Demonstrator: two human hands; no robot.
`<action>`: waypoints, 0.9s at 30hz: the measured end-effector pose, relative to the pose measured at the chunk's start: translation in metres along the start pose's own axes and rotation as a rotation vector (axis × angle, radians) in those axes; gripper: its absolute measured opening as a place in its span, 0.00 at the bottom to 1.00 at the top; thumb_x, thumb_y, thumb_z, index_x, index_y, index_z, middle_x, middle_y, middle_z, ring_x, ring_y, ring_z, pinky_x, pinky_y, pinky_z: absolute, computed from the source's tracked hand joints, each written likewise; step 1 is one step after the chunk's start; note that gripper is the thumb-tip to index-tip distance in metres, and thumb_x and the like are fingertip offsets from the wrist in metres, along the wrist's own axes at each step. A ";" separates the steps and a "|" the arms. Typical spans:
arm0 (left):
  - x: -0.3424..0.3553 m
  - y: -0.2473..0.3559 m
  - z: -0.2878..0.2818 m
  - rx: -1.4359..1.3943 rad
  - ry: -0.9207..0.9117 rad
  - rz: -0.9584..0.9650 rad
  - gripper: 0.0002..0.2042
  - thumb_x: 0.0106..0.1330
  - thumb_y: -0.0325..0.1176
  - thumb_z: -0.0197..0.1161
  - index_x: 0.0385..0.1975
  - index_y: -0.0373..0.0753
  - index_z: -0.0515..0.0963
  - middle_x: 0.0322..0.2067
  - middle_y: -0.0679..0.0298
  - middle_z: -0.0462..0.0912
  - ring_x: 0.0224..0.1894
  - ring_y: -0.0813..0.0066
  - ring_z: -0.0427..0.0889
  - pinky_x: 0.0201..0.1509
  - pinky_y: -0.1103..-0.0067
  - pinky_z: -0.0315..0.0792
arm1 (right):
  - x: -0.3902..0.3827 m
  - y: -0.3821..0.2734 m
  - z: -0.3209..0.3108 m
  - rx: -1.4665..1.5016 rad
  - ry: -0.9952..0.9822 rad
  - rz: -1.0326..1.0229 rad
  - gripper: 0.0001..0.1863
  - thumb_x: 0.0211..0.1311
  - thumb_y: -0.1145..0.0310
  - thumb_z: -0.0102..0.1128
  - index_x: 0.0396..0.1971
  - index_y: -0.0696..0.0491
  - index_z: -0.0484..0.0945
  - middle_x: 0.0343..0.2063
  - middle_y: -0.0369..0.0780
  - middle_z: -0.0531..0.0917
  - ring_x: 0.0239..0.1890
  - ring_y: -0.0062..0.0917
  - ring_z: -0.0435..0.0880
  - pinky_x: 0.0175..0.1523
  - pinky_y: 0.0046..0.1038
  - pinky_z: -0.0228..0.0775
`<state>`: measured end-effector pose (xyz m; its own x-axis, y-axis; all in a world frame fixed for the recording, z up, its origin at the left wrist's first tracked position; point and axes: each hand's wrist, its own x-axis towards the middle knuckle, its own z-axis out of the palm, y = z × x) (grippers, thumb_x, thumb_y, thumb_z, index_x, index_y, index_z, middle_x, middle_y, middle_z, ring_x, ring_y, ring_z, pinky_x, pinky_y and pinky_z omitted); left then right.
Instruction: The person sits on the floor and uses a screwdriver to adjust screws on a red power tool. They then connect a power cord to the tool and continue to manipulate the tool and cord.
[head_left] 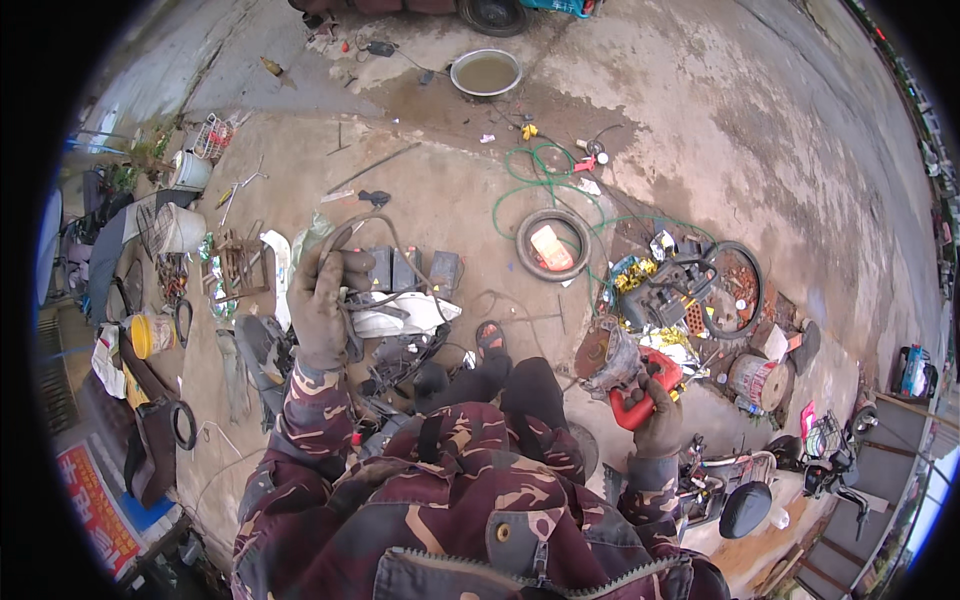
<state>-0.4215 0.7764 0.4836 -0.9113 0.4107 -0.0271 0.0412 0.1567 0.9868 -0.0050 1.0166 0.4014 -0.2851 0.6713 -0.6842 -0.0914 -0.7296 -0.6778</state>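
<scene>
My left hand (325,310), in a grey-brown glove, is raised at the left with its fingers curled round a dark cable (398,240). The cable loops out to the right and hangs down. Low on the right, my right hand (658,425), gloved too, grips a red curved handle (632,412); the tool it belongs to is not plain. Close by this hand lies a grey metal casing (613,365). Beyond my left hand, several dark box-shaped batteries (405,270) stand on the ground behind a white plastic panel (412,318).
A tyre (530,262) lies ahead, beside a green hose (545,180). To the right are a scrap heap with a black machine (665,295) and a wheel rim (755,300). A basin of water (487,92) stands farther off. Buckets (180,228) and seats line the left.
</scene>
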 end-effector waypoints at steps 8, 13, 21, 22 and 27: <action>0.096 0.003 0.013 0.131 -0.038 0.016 0.18 0.80 0.33 0.55 0.62 0.31 0.79 0.37 0.61 0.88 0.34 0.80 0.81 0.41 0.82 0.75 | 0.110 -0.038 0.069 -0.114 -0.082 0.042 0.13 0.76 0.69 0.54 0.47 0.64 0.79 0.31 0.39 0.82 0.31 0.24 0.81 0.37 0.28 0.77; 0.171 0.005 0.037 0.226 -0.055 0.068 0.17 0.79 0.30 0.55 0.62 0.31 0.78 0.38 0.60 0.88 0.36 0.79 0.83 0.42 0.82 0.77 | 0.197 -0.040 0.080 -0.687 -0.209 -0.295 0.20 0.78 0.66 0.47 0.51 0.67 0.80 0.30 0.39 0.83 0.31 0.23 0.83 0.41 0.25 0.79; 0.294 0.025 0.088 0.371 -0.288 0.272 0.17 0.72 0.20 0.54 0.58 0.29 0.80 0.43 0.57 0.86 0.47 0.70 0.85 0.52 0.77 0.77 | 0.275 -0.074 0.134 -0.134 -0.032 0.004 0.10 0.70 0.72 0.59 0.42 0.65 0.81 0.28 0.40 0.82 0.26 0.25 0.81 0.34 0.31 0.78; 0.311 0.027 0.093 0.412 -0.345 0.316 0.18 0.70 0.19 0.53 0.57 0.29 0.80 0.44 0.56 0.86 0.48 0.69 0.86 0.53 0.77 0.77 | 0.280 -0.077 0.143 -0.106 -0.024 -0.015 0.10 0.70 0.72 0.59 0.42 0.65 0.81 0.27 0.40 0.81 0.26 0.25 0.81 0.34 0.31 0.77; 0.404 0.008 0.111 0.610 -0.556 0.452 0.21 0.54 0.15 0.55 0.46 0.36 0.87 0.44 0.53 0.87 0.50 0.56 0.85 0.53 0.69 0.79 | 0.309 -0.066 0.180 -0.058 0.025 -0.098 0.09 0.70 0.74 0.59 0.43 0.64 0.80 0.27 0.40 0.82 0.26 0.25 0.82 0.31 0.27 0.76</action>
<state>-0.7439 1.0433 0.4631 -0.4371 0.8926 0.1104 0.6941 0.2567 0.6726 -0.2586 1.2487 0.2833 -0.2540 0.7423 -0.6201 -0.0620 -0.6523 -0.7554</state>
